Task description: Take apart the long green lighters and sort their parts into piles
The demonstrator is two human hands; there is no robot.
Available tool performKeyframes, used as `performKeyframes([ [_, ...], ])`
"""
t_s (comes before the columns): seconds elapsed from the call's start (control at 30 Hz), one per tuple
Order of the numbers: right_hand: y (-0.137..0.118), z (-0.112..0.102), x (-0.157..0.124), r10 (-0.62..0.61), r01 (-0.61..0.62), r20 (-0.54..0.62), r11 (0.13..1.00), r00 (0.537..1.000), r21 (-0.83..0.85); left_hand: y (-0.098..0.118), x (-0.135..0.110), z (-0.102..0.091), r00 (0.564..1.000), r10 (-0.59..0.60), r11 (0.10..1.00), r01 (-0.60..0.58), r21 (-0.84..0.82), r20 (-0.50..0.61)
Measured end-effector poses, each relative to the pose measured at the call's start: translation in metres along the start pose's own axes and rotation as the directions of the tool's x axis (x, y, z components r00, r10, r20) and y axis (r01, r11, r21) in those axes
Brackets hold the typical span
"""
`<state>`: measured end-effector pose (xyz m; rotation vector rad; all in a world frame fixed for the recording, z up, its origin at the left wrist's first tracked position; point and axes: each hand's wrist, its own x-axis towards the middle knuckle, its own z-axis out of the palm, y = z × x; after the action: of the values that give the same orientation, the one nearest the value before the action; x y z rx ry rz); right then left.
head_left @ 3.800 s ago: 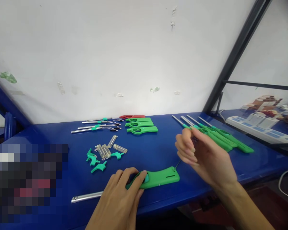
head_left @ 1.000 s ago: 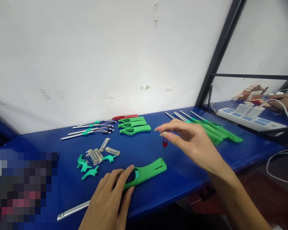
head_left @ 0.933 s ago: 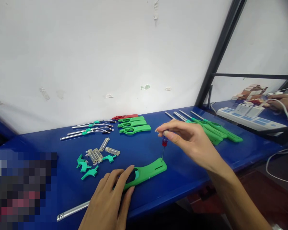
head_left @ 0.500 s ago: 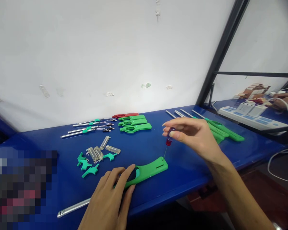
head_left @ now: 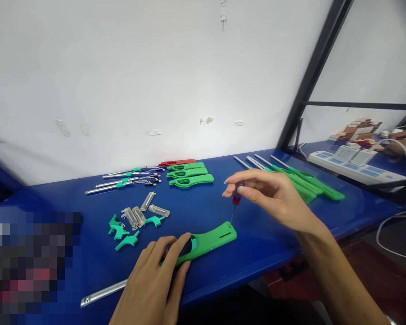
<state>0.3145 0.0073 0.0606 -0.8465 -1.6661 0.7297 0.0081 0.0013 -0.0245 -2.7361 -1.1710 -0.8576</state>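
A green long-necked lighter (head_left: pixel 211 239) lies on the blue table, its silver tube pointing to the lower left. My left hand (head_left: pixel 155 268) is closed around its middle, by the trigger opening, and partly hides it. Between thumb and fingers my right hand (head_left: pixel 269 194) pinches the purple and red handle of a small screwdriver (head_left: pixel 236 198). The screwdriver leans slightly, with its tip at the hole near the lighter's handle end. Left of the lighter lie several teal triggers (head_left: pixel 126 241) and several clear fuel tanks (head_left: pixel 131 217).
Silver tubes with wires (head_left: pixel 122 183) lie at the back left. Green casings (head_left: pixel 191 180) and a red casing (head_left: pixel 177 162) are beside them. Several green lighters (head_left: pixel 328 189) lie at the right, near a white power strip (head_left: pixel 358 169). Another person's hand (head_left: pixel 397 146) shows at far right.
My right hand has shifted slightly left and down, its fingers turning with the screwdriver handle, which tilts a little differently. My left hand and the lighter stay in place.
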Motion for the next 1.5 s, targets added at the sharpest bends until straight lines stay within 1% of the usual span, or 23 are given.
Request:
performKeyframes([
  [0.2, 0.008, 0.000, 0.006, -0.108, 0.109, -0.050, 0.994, 0.993, 0.019, 0.000, -0.001, -0.003, 1.000, -0.014, 1.000, 0.014, -0.009, 0.014],
  [0.37, 0.010, -0.004, 0.005, -0.065, 0.066, -0.008, 0.996, 0.998, 0.058, 0.000, -0.001, -0.003, 0.999, -0.021, 1.000, 0.021, -0.003, 0.039],
  [0.47, 0.009, -0.003, 0.003, -0.043, 0.042, 0.008, 0.998, 0.999, 0.045, 0.001, -0.002, -0.002, 0.998, -0.026, 1.000, 0.027, -0.007, 0.055],
  [0.57, 0.009, 0.000, 0.004, -0.089, 0.088, -0.028, 0.996, 0.996, -0.011, 0.002, -0.003, -0.003, 0.998, -0.031, 0.999, 0.031, -0.011, 0.063],
  [0.67, 0.010, 0.001, 0.005, -0.122, 0.120, -0.079, 0.992, 0.989, -0.027, 0.002, -0.004, -0.004, 0.997, -0.030, 0.999, 0.031, -0.009, 0.065],
  [0.73, 0.011, 0.000, 0.005, -0.087, 0.085, -0.071, 0.996, 0.994, -0.025, 0.002, -0.004, -0.004, 0.997, -0.028, 1.000, 0.029, -0.012, 0.068],
  [0.83, 0.009, -0.001, 0.004, -0.048, 0.047, -0.027, 0.998, 0.998, -0.049, 0.002, -0.005, -0.004, 0.997, -0.034, 0.999, 0.035, -0.015, 0.076],
  [0.9, 0.009, 0.000, 0.004, -0.078, 0.077, -0.012, 0.996, 0.997, -0.054, 0.002, -0.005, -0.003, 0.996, -0.039, 0.999, 0.041, -0.016, 0.074],
  [1.0, 0.009, 0.001, 0.005, -0.141, 0.140, -0.034, 0.989, 0.989, -0.038, 0.002, -0.004, -0.002, 0.997, -0.038, 0.999, 0.039, -0.016, 0.069],
  [1.03, 0.010, 0.002, 0.005, -0.138, 0.138, -0.039, 0.990, 0.990, -0.025, 0.002, -0.004, -0.002, 0.997, -0.036, 0.999, 0.037, -0.017, 0.072],
  [1.1, 0.011, 0.002, 0.004, -0.090, 0.091, -0.030, 0.996, 0.995, 0.021, 0.002, -0.003, -0.003, 0.997, -0.031, 0.999, 0.033, -0.018, 0.077],
  [1.17, 0.010, 0.002, 0.002, -0.037, 0.037, 0.004, 0.997, 0.999, 0.063, 0.002, -0.003, -0.004, 0.996, -0.032, 0.999, 0.034, -0.019, 0.079],
  [1.23, 0.009, 0.002, 0.000, -0.021, 0.019, 0.035, 0.998, 0.999, 0.063, 0.002, -0.003, -0.004, 0.996, -0.035, 0.999, 0.036, -0.018, 0.078],
  [1.3, 0.008, 0.003, 0.000, -0.063, 0.061, 0.044, 0.998, 0.997, 0.034, 0.002, -0.004, -0.004, 0.996, -0.037, 0.999, 0.039, -0.020, 0.080],
  [1.4, 0.009, 0.002, 0.001, -0.168, 0.168, -0.027, 0.986, 0.985, -0.012, 0.002, -0.004, -0.004, 0.996, -0.038, 0.999, 0.040, -0.024, 0.084],
  [1.43, 0.010, 0.001, 0.002, -0.186, 0.185, -0.043, 0.983, 0.982, -0.019, 0.002, -0.004, -0.004, 0.996, -0.038, 0.999, 0.040, -0.025, 0.085],
  [1.5, 0.011, 0.000, 0.002, -0.156, 0.156, -0.042, 0.988, 0.987, -0.009, 0.002, -0.004, -0.004, 0.996, -0.039, 0.999, 0.041, -0.023, 0.084],
])
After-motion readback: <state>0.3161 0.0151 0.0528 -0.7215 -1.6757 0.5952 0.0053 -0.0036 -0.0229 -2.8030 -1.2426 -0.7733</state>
